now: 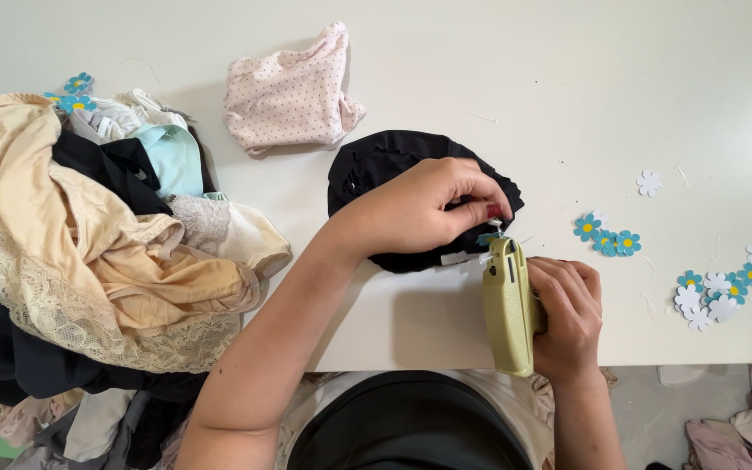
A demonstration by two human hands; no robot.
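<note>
One black garment (385,170) and one pink dotted garment (292,91) lay apart from one heap of mixed clothes (89,252). There was one green tagging gun (508,309). Three blue flower tags (607,235) lay together, and one white flower tag (649,182) sat alone.

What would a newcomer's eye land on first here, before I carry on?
Probably the pale green tagging gun in the right hand at the table's near edge, its tip against the black garment that the left hand pinches. Next, the big heap of beige lace and dark clothes on the left, and blue flower tags scattered right.
</note>
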